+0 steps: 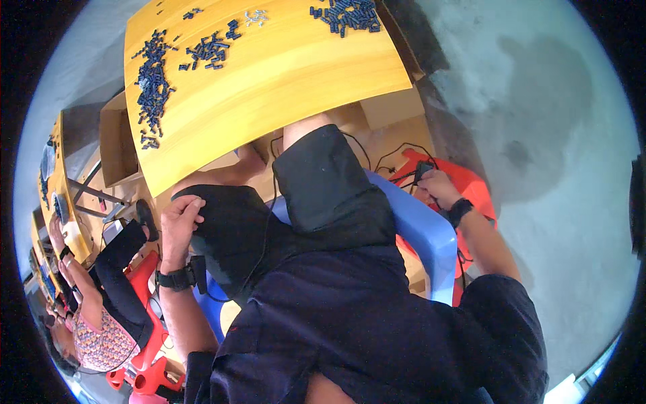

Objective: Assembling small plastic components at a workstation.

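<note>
My right hand [439, 188] is out to the right, above a red plastic stool [471, 182]. Its fingers are closed on a small dark device [422, 170] with black cables running around it. I cannot make out exactly what kind of device it is. By my left thigh, my left hand [180, 225] is raised with the fingers curled in, and no object shows in it. A black band [176, 277] circles the left wrist, and another black band [460, 211] is on the right one.
Ahead stands a yellow table [269, 94] bearing piles of small dark parts [153, 87] and a few pale pieces [256, 18]. I sit on a blue plastic chair [424, 229]. Cardboard boxes [118, 145] stand by the table. A co-worker [101, 337] sits at another table on the left.
</note>
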{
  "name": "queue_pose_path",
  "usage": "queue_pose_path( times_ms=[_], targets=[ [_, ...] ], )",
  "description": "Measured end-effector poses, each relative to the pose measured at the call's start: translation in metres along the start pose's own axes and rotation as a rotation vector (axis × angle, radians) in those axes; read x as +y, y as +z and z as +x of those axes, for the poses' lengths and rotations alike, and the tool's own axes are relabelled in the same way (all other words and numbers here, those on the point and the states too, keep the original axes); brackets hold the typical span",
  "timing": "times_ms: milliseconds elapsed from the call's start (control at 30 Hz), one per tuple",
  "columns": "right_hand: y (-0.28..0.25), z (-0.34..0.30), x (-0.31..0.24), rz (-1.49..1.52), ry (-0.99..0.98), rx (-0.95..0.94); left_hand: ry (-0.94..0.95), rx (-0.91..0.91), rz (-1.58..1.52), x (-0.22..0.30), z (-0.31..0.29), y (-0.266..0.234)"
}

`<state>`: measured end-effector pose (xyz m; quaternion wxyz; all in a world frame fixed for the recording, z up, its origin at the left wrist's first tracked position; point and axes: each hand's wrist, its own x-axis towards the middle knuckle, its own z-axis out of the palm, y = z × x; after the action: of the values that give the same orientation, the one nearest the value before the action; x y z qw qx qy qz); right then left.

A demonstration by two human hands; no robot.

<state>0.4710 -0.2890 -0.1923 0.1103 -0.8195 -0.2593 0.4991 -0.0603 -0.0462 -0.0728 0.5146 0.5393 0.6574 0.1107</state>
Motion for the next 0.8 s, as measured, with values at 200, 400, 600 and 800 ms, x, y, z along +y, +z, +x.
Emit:
queue_pose_path(
  times_ms=[200, 400, 600, 800],
  targets=[
    [-0.075, -0.068, -0.072, 0.111, 0.147, -0.077, 0.008, -0.007, -0.016, 0.001, -0.002, -0.001],
    [-0.131, -0.1, -0.087, -0.334, 0.049, -0.11, 0.02, -0.025, -0.065, -0.005, -0.001, -0.002],
    [-0.174, -0.151, -0.086, -0.111, 0.261, -0.054, 0.014, -0.013, -0.048, -0.001, -0.002, -0.002],
    [-0.18, -0.171, -0.05, -0.315, 0.265, 0.066, 0.012, -0.003, -0.032, 0.003, -0.005, -0.005]
  ],
)
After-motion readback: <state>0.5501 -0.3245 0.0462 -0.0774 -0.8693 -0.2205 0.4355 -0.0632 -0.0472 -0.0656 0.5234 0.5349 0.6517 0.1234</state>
